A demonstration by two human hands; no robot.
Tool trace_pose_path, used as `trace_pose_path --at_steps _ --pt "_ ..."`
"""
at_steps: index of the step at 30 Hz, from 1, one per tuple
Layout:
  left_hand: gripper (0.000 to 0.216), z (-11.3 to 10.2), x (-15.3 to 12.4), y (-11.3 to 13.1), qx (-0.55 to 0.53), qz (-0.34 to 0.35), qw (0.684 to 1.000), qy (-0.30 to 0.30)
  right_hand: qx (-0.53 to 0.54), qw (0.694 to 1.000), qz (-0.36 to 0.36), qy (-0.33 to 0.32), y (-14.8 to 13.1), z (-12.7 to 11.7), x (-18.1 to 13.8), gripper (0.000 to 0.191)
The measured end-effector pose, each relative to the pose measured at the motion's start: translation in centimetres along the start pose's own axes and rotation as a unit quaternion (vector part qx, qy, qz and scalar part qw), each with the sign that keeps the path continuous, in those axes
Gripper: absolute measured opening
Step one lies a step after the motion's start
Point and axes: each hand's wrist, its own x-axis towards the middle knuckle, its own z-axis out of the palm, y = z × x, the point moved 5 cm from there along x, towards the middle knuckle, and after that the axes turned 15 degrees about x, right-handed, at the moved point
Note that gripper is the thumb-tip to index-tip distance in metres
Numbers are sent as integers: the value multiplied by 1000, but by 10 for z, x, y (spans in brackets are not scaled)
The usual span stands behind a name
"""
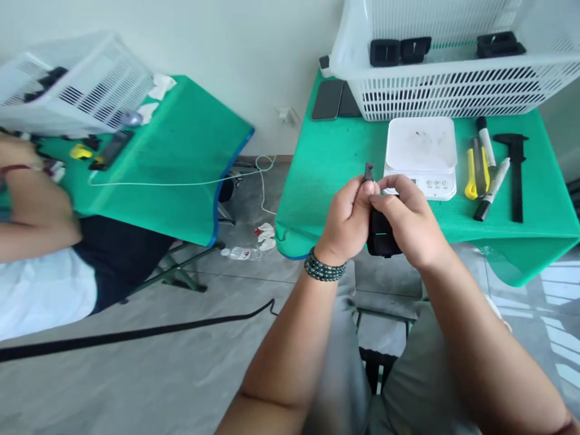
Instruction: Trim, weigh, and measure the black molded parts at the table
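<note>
My left hand [347, 220], with a beaded bracelet at its wrist, is closed with thumb and fingers around a small dark grey piece [368, 169] whose narrow end sticks up. My right hand [410, 220] touches the left at the fingertips. Its fingers curl over a black box-shaped part [381, 237], which hangs between the two palms just off the table's front edge. Where my fingers meet, the details are hidden. Right behind the hands lies a white digital scale [421, 145] with small dark specks on its plate.
Right of the scale lie a yellow utility knife [472, 175], markers [496, 181] and a black caliper [516, 175]. A white basket [435, 90] with black parts stands behind, beside dark phone-like slabs [327, 99]. At left, another person's arm [36, 205] is over a second green table [181, 163].
</note>
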Motion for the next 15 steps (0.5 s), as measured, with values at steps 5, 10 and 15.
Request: trace_pose_path --at_steps 5,10,15 --pt "52 9 -8 3 -40 -30 998 -33 2 999 -48 20 -2 -8 -9 40" --pt "56 15 -18 7 -55 -55 996 -47 68 997 -10 43 -2 -29 -6 54" --pt "56 10 -23 -14 -111 -177 974 92 146 989 8 22 -3 -29 -6 64"
